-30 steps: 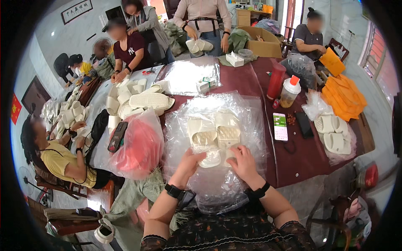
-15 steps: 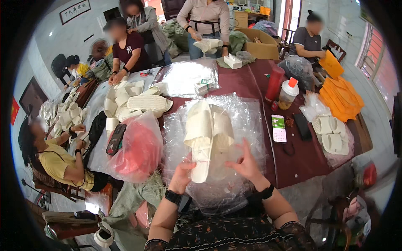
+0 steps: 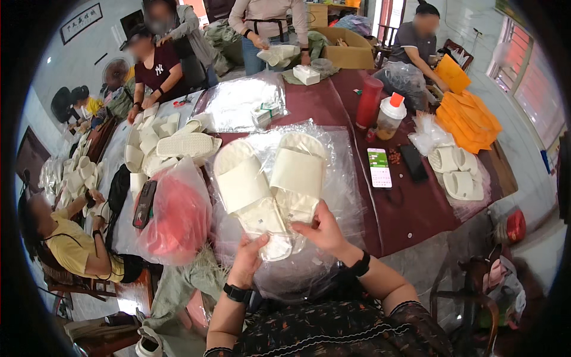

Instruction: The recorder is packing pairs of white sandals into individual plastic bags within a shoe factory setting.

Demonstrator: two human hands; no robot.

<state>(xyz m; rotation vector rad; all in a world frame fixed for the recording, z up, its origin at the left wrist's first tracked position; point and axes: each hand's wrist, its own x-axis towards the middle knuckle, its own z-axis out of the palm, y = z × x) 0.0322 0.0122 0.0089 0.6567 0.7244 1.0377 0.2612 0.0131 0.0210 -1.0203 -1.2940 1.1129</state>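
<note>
Seen from the head camera, the person's left hand (image 3: 248, 260) is curled around the heel end of a cream-white open-toe foam slipper (image 3: 245, 189), thumb on the sole, and the right hand (image 3: 323, 231) grips the heel end of the matching second cream-white slipper (image 3: 296, 177) with fingers wrapped over its edge; both hands are partly closed on the footwear, and the two slippers are held side by side, toes pointing away from the person, raised above a crinkled sheet of clear plastic bags (image 3: 342, 178) that lies on the dark red tabletop (image 3: 416, 208). A black watch sits on the left wrist and a black band on the right. Just to the left of the held pair stands a puffed translucent bag with red contents (image 3: 172, 217), with a dark phone-like device (image 3: 144, 204) beside it, and farther left a heap of loose white slippers (image 3: 172, 143). To the right of the plastic sheet lie a smartphone with a lit screen (image 3: 379, 168), a black rectangular case (image 3: 413, 162), and another bagged pair of white slippers (image 3: 455, 172) near the table's right edge. Beyond them stand a tall red cylinder tumbler (image 3: 368, 102) and a clear bottle with an orange cap (image 3: 391, 116), and a stack of flat orange packets (image 3: 467, 122) lies at the far right. Other people sit or stand around the table, one in a yellow shirt (image 3: 65, 244) at the left edge handling more slippers.
</note>
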